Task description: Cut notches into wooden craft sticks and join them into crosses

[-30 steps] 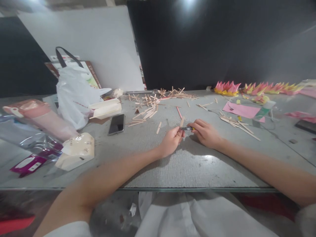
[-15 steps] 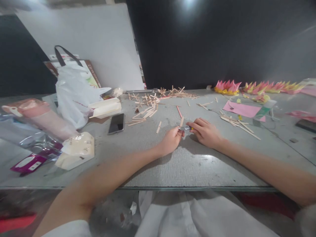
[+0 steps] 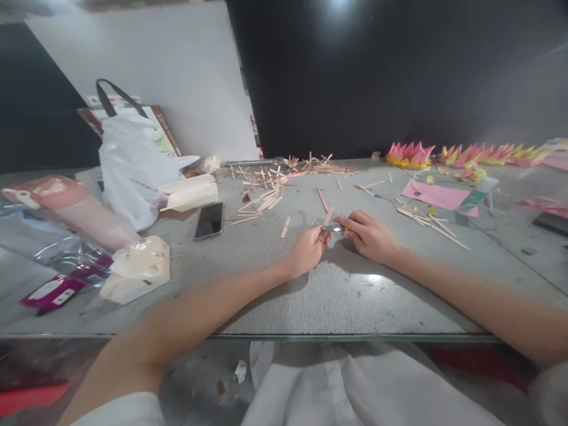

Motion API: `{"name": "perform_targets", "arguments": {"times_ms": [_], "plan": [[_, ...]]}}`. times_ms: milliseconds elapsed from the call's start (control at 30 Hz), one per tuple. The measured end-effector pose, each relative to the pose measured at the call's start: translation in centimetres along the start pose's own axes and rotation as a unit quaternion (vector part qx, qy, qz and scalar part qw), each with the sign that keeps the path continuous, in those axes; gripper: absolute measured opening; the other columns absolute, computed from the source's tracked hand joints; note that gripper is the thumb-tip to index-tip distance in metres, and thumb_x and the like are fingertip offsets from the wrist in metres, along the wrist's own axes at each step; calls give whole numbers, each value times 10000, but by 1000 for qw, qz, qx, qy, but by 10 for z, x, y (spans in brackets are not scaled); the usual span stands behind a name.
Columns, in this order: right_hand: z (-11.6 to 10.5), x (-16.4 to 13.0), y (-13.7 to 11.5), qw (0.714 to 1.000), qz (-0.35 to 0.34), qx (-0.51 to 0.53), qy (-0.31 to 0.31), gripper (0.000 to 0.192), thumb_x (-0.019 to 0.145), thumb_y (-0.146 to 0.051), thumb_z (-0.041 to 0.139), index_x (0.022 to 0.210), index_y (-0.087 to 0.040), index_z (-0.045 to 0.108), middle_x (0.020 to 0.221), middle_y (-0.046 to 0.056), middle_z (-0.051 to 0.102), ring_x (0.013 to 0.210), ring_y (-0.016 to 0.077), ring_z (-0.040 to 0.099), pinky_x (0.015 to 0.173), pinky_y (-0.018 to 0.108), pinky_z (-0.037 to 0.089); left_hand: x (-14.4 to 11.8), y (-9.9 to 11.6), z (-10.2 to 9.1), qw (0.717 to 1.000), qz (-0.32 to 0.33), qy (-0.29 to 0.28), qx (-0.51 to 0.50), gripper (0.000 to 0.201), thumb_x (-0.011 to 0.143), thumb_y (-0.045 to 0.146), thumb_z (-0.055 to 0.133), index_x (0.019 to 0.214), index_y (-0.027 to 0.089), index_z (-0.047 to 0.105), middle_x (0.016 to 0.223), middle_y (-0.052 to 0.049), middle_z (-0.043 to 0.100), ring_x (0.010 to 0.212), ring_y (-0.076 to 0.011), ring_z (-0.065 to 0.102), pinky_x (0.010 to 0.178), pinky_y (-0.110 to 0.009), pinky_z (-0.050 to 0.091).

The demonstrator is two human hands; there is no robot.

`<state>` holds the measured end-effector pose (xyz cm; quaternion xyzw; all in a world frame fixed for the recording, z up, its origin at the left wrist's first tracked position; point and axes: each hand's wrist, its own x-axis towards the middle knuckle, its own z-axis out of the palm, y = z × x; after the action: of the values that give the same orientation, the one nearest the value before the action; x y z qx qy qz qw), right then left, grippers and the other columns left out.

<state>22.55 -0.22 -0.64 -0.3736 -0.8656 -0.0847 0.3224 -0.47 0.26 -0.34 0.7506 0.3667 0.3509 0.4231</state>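
Note:
Near the middle of the table, my left hand is closed on a flat wooden craft stick, whose upper end sticks out past the fingers. My right hand grips a utility knife with a bit of yellow on its handle. The knife's metal blade points left and lies across the stick beside my left thumb. Just beyond the stick is a thin pink strip. A single loose craft stick lies to the left of my left hand.
A pile of craft sticks spreads at the back. On the left are a phone, a white plastic bag and a pink bottle. To the right lie more sticks, pink paper and folded paper flowers.
Both hands stay almost in place. The knife blade has turned slightly against the stick, and the stick leans a little more to the right.

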Motion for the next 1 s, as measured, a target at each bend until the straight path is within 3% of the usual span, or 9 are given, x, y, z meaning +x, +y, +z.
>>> {"name": "perform_targets", "arguments": {"times_ms": [133, 300, 600, 767, 1000], "plan": [[0, 0, -4, 1000, -6, -3, -7, 386, 1106, -298, 426, 1444, -257, 608, 969, 110, 620, 913, 288, 578, 792, 419, 513, 3, -3, -1, 1000, 5, -14, 15, 277, 1006, 333, 425, 759, 214, 460, 663, 20, 457, 614, -141, 406, 591, -262, 317], [3, 1, -8, 1000, -10, -19, -6, 373, 1103, -284, 433, 1420, -246, 625, 978, 114, 615, 904, 283, 564, 775, 406, 495, 5, -4, -3, 997, -8, -69, 28, 187, 891, 219, 458, 704, 211, 456, 620, 30, 432, 595, -133, 382, 579, -258, 301], [-2, 2, -3, 1000, -2, -18, 1, 377, 1106, -285, 439, 1419, -221, 638, 945, 101, 607, 901, 280, 561, 777, 400, 490, 3, -5, -1, 999, -7, -22, 35, 357, 1043, 442, 371, 778, 215, 448, 646, 28, 440, 614, -139, 428, 595, -260, 348], [0, 2, -8, 1000, -2, -2, 0, 380, 1108, -291, 439, 1430, -228, 631, 959, 105, 620, 912, 279, 566, 798, 403, 501, 1, -1, -2, 996, 30, -19, 84, 352, 1060, 376, 325, 769, 214, 438, 702, 9, 494, 673, -151, 469, 662, -281, 375], [1, 3, -16, 1000, 10, -9, -8, 378, 1117, -318, 427, 1418, -221, 634, 979, 116, 619, 920, 285, 559, 799, 412, 500, 2, -3, -3, 993, 34, -22, 111, 273, 1011, 268, 379, 753, 209, 449, 681, 19, 504, 657, -145, 463, 661, -281, 373]]}}
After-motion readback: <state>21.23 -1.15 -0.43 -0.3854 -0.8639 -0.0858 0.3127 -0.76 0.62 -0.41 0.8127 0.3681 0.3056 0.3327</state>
